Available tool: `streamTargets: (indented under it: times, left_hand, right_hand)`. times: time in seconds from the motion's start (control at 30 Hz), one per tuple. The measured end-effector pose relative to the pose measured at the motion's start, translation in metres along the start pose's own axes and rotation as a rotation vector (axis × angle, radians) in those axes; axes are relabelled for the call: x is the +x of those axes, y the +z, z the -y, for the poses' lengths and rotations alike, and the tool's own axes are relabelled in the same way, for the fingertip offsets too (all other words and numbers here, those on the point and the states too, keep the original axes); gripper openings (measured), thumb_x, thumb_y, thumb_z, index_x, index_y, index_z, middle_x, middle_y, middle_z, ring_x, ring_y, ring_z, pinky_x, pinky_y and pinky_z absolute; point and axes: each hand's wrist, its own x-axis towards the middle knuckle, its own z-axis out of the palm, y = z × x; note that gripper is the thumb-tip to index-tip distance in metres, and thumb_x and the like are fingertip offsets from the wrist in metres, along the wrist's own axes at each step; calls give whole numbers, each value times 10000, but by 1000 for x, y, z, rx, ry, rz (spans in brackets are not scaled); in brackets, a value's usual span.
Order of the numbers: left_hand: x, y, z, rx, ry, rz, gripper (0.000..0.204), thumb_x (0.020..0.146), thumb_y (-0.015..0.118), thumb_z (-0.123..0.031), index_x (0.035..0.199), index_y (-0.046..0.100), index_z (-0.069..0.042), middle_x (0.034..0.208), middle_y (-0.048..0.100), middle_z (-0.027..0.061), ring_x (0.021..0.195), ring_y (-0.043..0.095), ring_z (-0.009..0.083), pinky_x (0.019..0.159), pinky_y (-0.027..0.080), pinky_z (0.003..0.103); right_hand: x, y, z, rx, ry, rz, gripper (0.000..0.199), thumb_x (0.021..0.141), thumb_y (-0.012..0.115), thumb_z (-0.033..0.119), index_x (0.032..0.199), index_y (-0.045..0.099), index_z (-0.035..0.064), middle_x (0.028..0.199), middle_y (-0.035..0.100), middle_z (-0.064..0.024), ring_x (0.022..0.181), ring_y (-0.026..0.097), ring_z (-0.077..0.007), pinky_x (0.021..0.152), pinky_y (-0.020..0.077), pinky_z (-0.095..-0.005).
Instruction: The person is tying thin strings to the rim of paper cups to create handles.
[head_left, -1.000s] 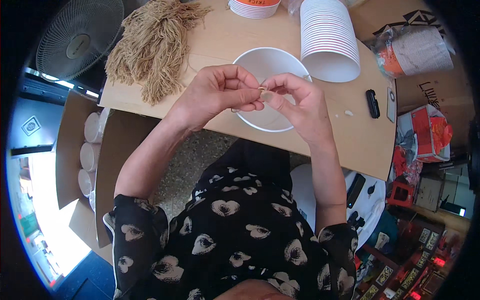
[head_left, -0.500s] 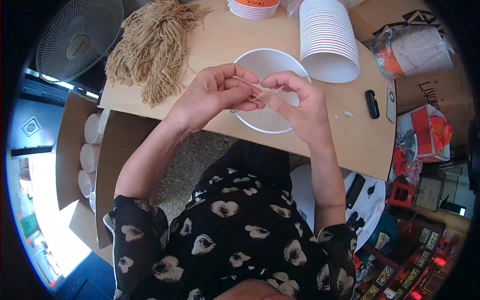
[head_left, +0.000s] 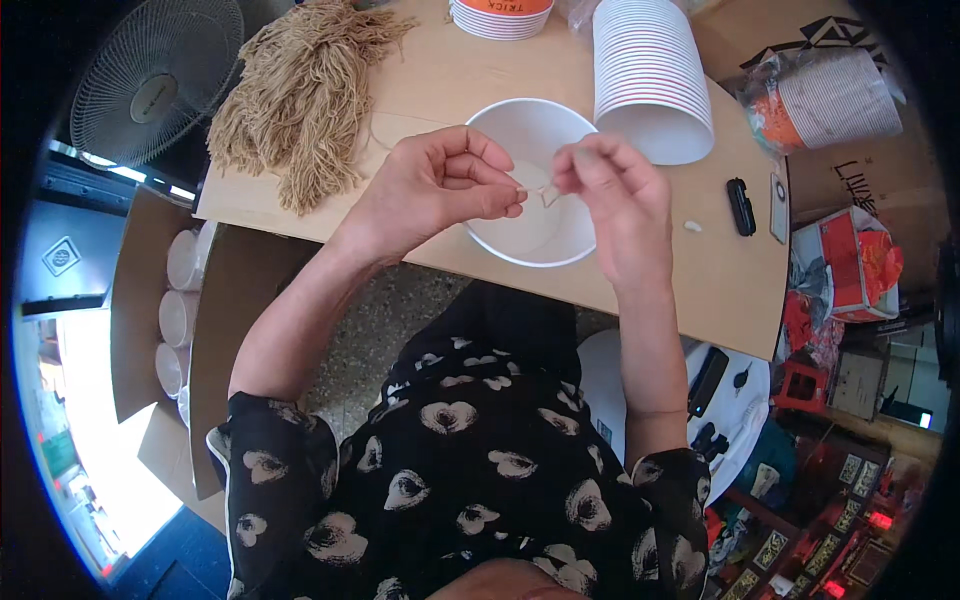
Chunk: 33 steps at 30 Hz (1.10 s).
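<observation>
Between my two hands runs a short length of tan string (head_left: 546,196), looped or kinked in the middle. Thumb and fingertips of my left hand (head_left: 450,185) are pinched on one end of it. My right hand (head_left: 618,195) is closed on the other end, its fingertips slightly blurred. Both hands hover over a white paper bucket (head_left: 530,250) that stands at the table's near edge, its open top toward me. At the back left lies a thick bundle of tan string (head_left: 300,95).
A long stack of nested white buckets (head_left: 655,70) lies behind my right hand. The table (head_left: 690,280) also holds a black folding tool (head_left: 741,207) at right. Left of it stand a fan (head_left: 155,95) and an open carton (head_left: 215,380) of clear cups.
My right hand has drawn away from the left, to the right, and the string now shows in the gap between them. My left hand has hardly moved.
</observation>
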Motion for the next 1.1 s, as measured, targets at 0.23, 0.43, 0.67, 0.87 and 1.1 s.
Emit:
streamTargets:
  times: [0.23, 0.43, 0.67, 0.87, 1.1]
  left_hand:
    - [1, 1, 1, 17, 21, 0, 242, 854, 695, 13, 1061, 570, 27, 949, 706, 115, 897, 698, 166, 821, 555, 259]
    - [0, 1, -2, 6, 4, 10, 246, 858, 693, 5, 1077, 581, 21, 946, 701, 108, 889, 699, 165, 819, 554, 260]
    - [-1, 0, -1, 24, 3, 14, 219, 888, 681, -44, 1078, 592, 19, 958, 701, 123, 896, 700, 174, 821, 559, 262]
    - [0, 0, 0, 8, 3, 16, 216, 903, 668, -65, 1090, 597, 15, 972, 695, 117, 900, 698, 181, 817, 557, 262]
    - [-2, 0, -3, 22, -18, 8, 213, 905, 661, -76, 1091, 613, 16, 953, 690, 102, 882, 694, 161, 809, 547, 254]
  right_hand:
    - [-2, -1, 12, -428, -140, 89, 135, 925, 634, 87, 998, 636, -26, 949, 660, -34, 871, 609, -117, 820, 477, -279]
    - [-3, -10, 5, -337, -117, 152, 154, 877, 706, 137, 941, 679, 0, 910, 684, -29, 839, 612, -97, 807, 486, -273]
    - [-4, -10, 12, -176, -76, 25, 145, 898, 666, 105, 972, 670, -20, 927, 693, -45, 859, 625, -114, 832, 489, -282]
    - [-4, -7, 10, -534, -230, 194, 129, 856, 683, 86, 958, 666, 9, 977, 690, -66, 898, 629, -150, 857, 479, -295]
    - [-6, -12, 6, -381, -159, 100, 63, 862, 631, 14, 911, 647, -21, 922, 688, -75, 871, 637, -136, 847, 489, -291]
